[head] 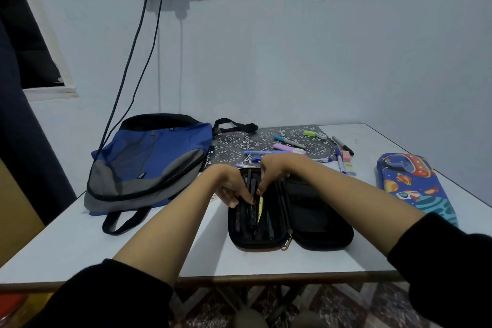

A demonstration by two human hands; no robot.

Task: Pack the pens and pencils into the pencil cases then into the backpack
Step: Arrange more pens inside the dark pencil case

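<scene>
Worked mid-fill on the open black pencil case (319,217) at tabletop (159,243) centre: steadied stowed pens (250,220) with left hand (231,189) fingers pressed together, pinched a yellow pen (260,207) with right hand (274,172) fingers. Next likely called for gathering loose markers (288,148) beyond (several), zipping, loading backpack (149,162). Found no legible writing; backpack tags too small.
</scene>
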